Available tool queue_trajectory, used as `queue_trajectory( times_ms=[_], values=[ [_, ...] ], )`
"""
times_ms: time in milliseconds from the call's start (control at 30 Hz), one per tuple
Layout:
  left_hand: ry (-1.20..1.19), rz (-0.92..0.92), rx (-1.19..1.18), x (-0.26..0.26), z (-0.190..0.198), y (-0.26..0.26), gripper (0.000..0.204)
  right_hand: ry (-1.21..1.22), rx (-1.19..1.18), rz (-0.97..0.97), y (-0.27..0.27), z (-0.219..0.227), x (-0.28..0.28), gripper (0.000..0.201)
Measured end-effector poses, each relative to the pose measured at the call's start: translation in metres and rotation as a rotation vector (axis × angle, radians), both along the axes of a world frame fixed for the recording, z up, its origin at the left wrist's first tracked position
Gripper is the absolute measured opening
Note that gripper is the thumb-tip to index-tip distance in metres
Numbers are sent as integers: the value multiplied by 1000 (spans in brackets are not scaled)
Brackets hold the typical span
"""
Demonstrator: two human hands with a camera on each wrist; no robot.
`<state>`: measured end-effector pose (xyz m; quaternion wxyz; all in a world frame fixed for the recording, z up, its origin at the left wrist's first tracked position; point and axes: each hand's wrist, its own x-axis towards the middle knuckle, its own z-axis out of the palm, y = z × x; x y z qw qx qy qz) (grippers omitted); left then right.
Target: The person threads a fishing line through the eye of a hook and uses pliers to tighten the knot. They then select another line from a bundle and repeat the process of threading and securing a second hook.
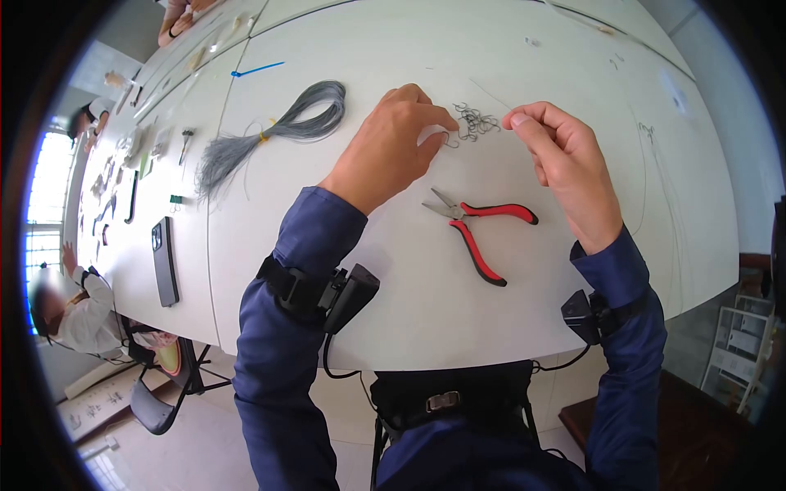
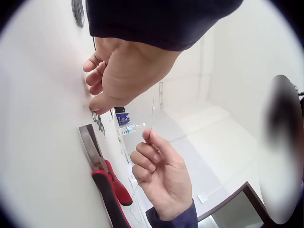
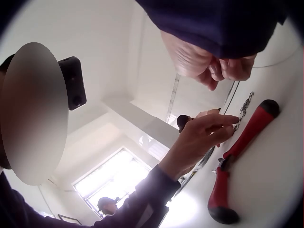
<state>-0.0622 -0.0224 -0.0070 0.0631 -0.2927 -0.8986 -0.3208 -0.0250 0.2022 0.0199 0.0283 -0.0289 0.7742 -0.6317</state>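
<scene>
A small tangled pile of dark fish hooks (image 1: 476, 123) lies on the white table in the head view. My left hand (image 1: 395, 139) is at the pile's left side, its thumb and index finger pinching a fish hook (image 1: 451, 143) close over the tabletop. To the right, my right hand (image 1: 566, 155) is raised and pinches a thin pale line (image 1: 489, 92) between thumb and index finger. The line stands up from those fingertips in the left wrist view. Red-and-black pliers (image 1: 473, 225) lie with their handles spread, between my hands and nearer to me.
A bundle of grey line (image 1: 315, 114), tied with a yellow band, lies left of my left hand. Farther left are a dark phone (image 1: 164, 262) and a blue tie strip (image 1: 258, 69). Long thin strands (image 1: 643, 188) lie at the table's right. Other people sit at the left.
</scene>
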Motion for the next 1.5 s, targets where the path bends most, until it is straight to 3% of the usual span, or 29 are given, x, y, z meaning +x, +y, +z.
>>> queue_trajectory(
  times_ms=[300,500,633,733,900,1133,1367,1500],
  values=[
    [-125,156,58,4,0,1,10,-16,4,24,-3,-7,2,24],
    [-394,280,432,32,10,-6,14,52,-38,90,-18,-22,5,23],
    [-459,380,635,39,9,-18,13,28,467,320,-26,4,26,25],
    [-590,443,715,41,11,-24,13,251,517,317,-29,-18,30,24],
    [-650,379,825,43,11,-22,16,81,621,312,-26,7,22,20],
    [-705,275,923,45,5,-23,30,79,650,238,-26,-4,7,20],
    [-783,235,1058,51,5,-15,22,115,167,138,-32,-6,6,23],
    [-813,205,1078,56,9,-5,21,62,39,140,-41,-6,13,20]
  ],
)
